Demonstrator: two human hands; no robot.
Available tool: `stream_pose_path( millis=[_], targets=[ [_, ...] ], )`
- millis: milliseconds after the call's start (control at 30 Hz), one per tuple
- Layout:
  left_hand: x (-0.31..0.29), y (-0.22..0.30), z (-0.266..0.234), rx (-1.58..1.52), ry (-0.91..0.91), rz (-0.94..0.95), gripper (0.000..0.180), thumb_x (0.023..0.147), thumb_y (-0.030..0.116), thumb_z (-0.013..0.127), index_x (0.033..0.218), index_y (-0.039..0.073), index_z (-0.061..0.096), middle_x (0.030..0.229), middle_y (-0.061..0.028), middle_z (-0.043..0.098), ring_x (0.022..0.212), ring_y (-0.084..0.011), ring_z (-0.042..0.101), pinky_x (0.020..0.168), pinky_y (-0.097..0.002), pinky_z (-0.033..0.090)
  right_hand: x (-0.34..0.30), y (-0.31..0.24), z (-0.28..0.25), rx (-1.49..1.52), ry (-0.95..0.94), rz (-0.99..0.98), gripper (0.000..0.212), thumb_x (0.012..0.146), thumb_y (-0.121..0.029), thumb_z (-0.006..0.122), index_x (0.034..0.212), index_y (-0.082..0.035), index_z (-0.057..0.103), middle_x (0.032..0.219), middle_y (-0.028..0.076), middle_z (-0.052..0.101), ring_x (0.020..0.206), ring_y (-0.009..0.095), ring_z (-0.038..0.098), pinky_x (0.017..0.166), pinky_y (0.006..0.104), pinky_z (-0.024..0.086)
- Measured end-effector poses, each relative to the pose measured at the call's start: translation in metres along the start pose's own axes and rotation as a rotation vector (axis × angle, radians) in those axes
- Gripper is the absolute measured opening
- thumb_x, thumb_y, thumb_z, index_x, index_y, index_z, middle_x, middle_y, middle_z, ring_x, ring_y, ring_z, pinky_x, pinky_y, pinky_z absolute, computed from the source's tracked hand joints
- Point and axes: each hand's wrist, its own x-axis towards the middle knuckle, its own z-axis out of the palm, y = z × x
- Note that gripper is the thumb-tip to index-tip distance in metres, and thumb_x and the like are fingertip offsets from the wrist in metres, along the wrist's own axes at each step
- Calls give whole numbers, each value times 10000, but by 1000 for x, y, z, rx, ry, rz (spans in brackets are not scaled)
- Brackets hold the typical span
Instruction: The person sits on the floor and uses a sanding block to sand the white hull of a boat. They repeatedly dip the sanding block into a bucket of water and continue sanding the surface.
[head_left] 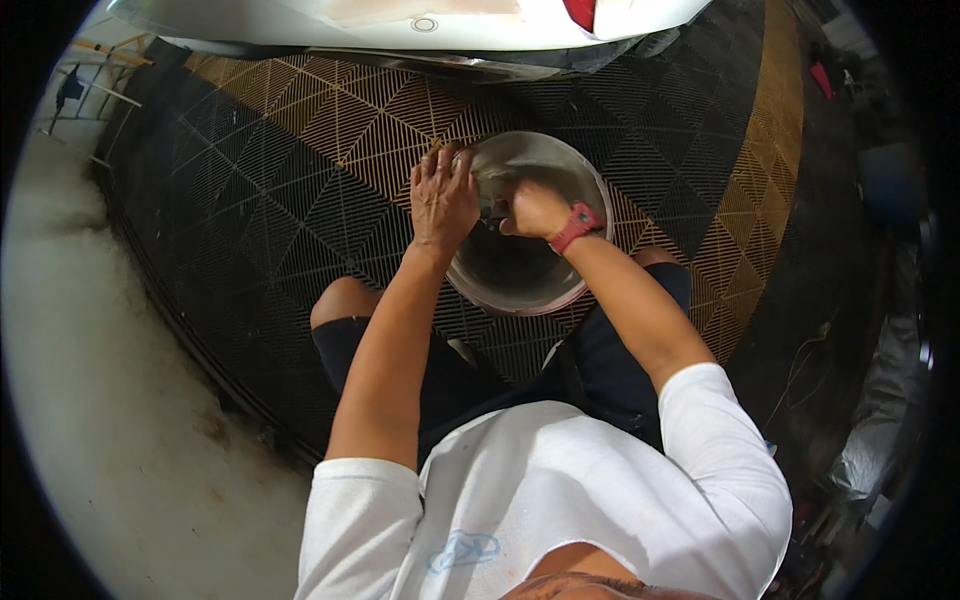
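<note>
Between my knees stands a round, silver-grey wheel rim, its hollow side facing up. My left hand grips its left edge, fingers bent over the lip and pointing away from me. Inside the hollow is my right hand, slightly smeared by motion, with its fingers curled in. A red watch circles that wrist. Whatever the right fingers hold is too dark and small to name. The bottom of the rim lies in shadow and is partly hidden by my hands.
Dark floor tiles of slatted grating, with yellow-brown bands, lie around the rim. A white car's bumper spans the far side. At the far left stands a metal frame; a pale floor runs below it. Silvery sheeting lies at right.
</note>
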Motion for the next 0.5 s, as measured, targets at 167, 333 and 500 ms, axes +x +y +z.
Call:
stream_pose_path(
  millis=[167,333,500],
  targets=[
    [-25,16,24,-77,-427,120,332,957,95,574,1219,65,777,1140,-164,782,1121,-364,732,1022,-485,552,-61,-45,-113,131,35,-102,364,866,-258,785,1138,-17,786,1023,223,782,996,390,749,906,462,586],
    [-2,52,86,-745,-1075,-291,303,1042,209,591,1144,-8,776,1050,-178,807,911,-333,793,800,-449,638,-105,4,-102,892,275,165,357,1051,-278,750,1229,31,759,1018,131,804,978,220,747,872,352,578],
    [-39,42,172,-235,-1596,234,371,1045,228,603,1313,26,761,1315,-194,769,1141,-312,767,986,-436,618,-120,18,-92,1082,431,168,378,1077,-293,746,1281,24,735,1101,91,784,988,146,713,883,302,568]
  ],
)
